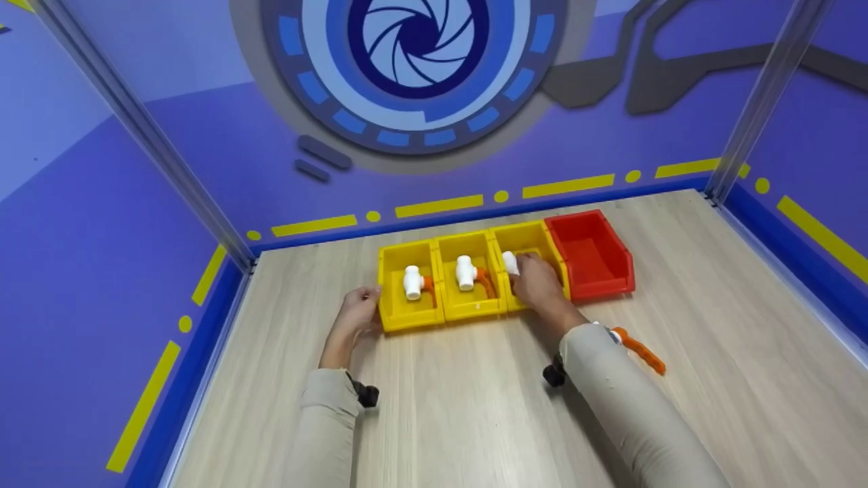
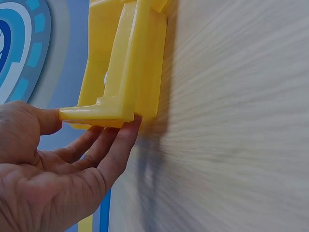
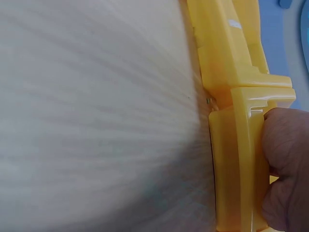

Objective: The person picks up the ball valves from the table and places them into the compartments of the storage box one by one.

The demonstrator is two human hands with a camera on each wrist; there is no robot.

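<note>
Three yellow bins stand in a row. The left bin (image 1: 410, 321) holds a white ball valve (image 1: 412, 283) with an orange lever, and the middle bin (image 1: 475, 310) holds another valve (image 1: 465, 273) like it. My left hand (image 1: 357, 310) rests on the left bin's outer side; in the left wrist view its thumb meets the rim and its fairly straight fingers touch the wall. My right hand (image 1: 540, 285) reaches into the right yellow bin (image 1: 522, 234), its curled fingers at a white valve (image 1: 510, 263) partly hidden by the hand. In the right wrist view, the bin's front hides the fingertips.
A red bin (image 1: 590, 261) adjoins the yellow row on the right. A valve with an orange lever (image 1: 641, 351) lies on the wooden table (image 1: 461, 407), partly behind my right sleeve. Blue-purple printed panels (image 1: 203, 135) enclose the back and sides.
</note>
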